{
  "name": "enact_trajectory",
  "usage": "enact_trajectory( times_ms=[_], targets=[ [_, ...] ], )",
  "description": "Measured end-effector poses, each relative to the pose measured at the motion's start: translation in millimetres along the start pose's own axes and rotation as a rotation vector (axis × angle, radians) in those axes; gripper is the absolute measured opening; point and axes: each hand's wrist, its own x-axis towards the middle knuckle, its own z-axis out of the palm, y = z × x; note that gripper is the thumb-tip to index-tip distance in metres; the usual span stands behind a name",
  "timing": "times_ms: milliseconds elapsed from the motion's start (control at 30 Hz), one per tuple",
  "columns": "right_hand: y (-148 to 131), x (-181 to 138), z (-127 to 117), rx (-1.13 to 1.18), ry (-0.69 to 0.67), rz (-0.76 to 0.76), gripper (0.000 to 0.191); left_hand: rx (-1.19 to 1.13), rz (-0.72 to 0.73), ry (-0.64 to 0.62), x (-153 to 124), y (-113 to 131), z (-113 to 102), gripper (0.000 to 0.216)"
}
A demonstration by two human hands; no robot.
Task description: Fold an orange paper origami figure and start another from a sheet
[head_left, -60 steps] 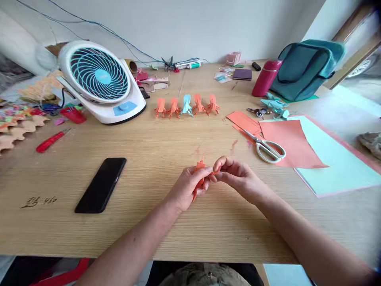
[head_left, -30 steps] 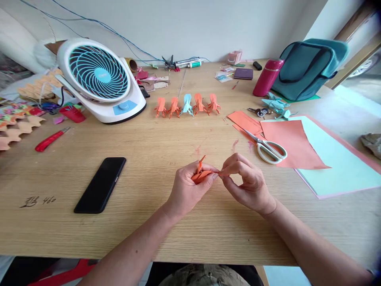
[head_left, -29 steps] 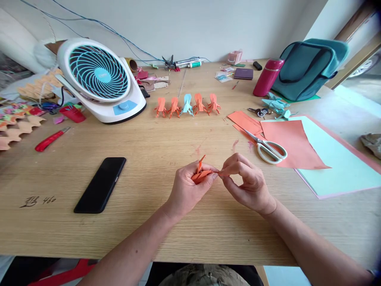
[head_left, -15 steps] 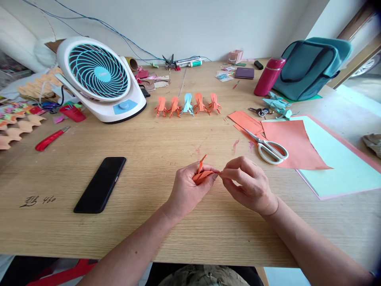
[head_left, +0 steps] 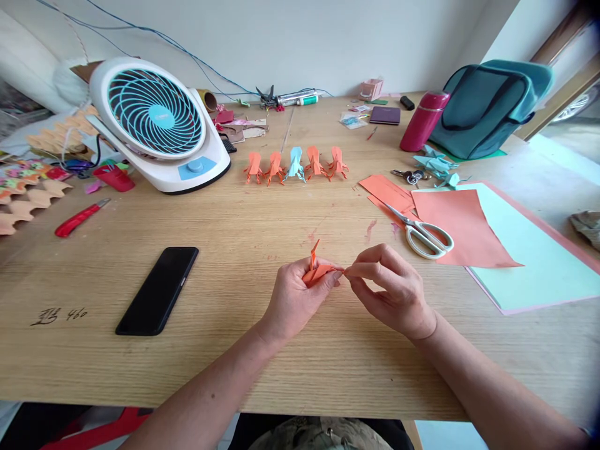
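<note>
A folded orange origami figure [head_left: 319,274] is held over the table in front of me. My left hand [head_left: 297,297] grips its body between thumb and fingers, and a thin folded strip of it sticks up above the thumb. With thumb and forefinger, my right hand [head_left: 391,287] pinches the figure's narrow right tip. Part of the figure is hidden by my left fingers. Farther back stand several finished orange origami figures [head_left: 254,165] in a row, with one light-blue origami figure [head_left: 295,164] in their middle.
To the right, scissors [head_left: 429,239] lie on orange paper [head_left: 464,225] and light-green sheets [head_left: 539,275]. A black phone [head_left: 158,290] and a red utility knife [head_left: 80,219] lie at left. Behind are a fan [head_left: 159,125], a pink bottle [head_left: 424,122] and a teal bag [head_left: 482,112].
The upright strip of the orange figure has tilted slightly and shifted a little left. My right hand has moved very slightly left, still pinching the tip.
</note>
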Motion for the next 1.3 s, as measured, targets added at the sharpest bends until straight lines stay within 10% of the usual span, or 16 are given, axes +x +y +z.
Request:
enact_trajectory(
  times_ms=[767, 1133, 1300],
  targets=[
    [2, -5, -2, -0.091, 0.028, -0.070, 0.034, -0.135, -0.144, -0.017, 0, -1, 1, 0.027],
    [-10, 8, 0, 0.357, -0.128, 0.423, 0.004, 0.340, 0.440, 0.107, -3, -8, -5, 0.011],
    [-7, 11, -4, 0.655, -0.233, 0.696, 0.024, 0.443, 0.562, 0.062, 0, -12, -9, 0.012]
  ],
)
